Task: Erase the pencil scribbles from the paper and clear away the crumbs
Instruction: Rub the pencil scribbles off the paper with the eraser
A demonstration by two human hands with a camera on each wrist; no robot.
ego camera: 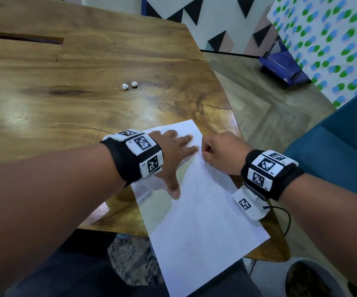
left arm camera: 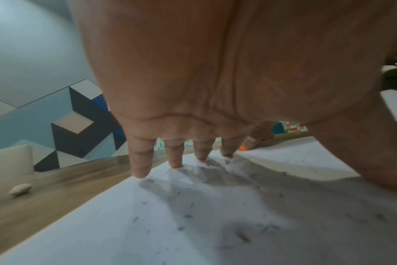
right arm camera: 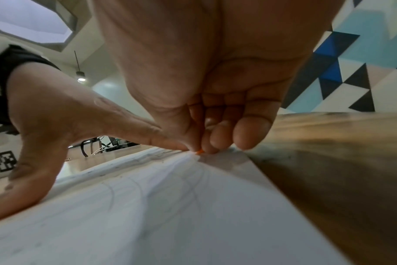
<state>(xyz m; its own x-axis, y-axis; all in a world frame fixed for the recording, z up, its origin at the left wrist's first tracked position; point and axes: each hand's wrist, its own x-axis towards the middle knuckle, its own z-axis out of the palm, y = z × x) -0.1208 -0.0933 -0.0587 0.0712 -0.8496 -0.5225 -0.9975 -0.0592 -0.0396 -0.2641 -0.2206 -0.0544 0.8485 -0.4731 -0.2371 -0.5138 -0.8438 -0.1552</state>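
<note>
A white sheet of paper (ego camera: 203, 221) lies at the near right corner of the wooden table (ego camera: 70, 99), part of it hanging over the edge. Faint pencil lines (right arm camera: 193, 190) and dark eraser crumbs (left arm camera: 240, 234) cover it. My left hand (ego camera: 173, 151) presses flat on the sheet's far part, fingers spread and straight. My right hand (ego camera: 218, 153) is curled just to its right, pinching a small orange eraser (right arm camera: 200, 152) against the paper near the far edge. The eraser's orange tip (left arm camera: 244, 148) also shows beyond my left fingers.
Two small white lumps (ego camera: 129, 85) sit further back on the table. A blue chair (ego camera: 332, 151) stands to the right, a grey bin (ego camera: 314, 277) on the floor at the near right. A slot (ego camera: 23, 38) cuts the tabletop at the far left.
</note>
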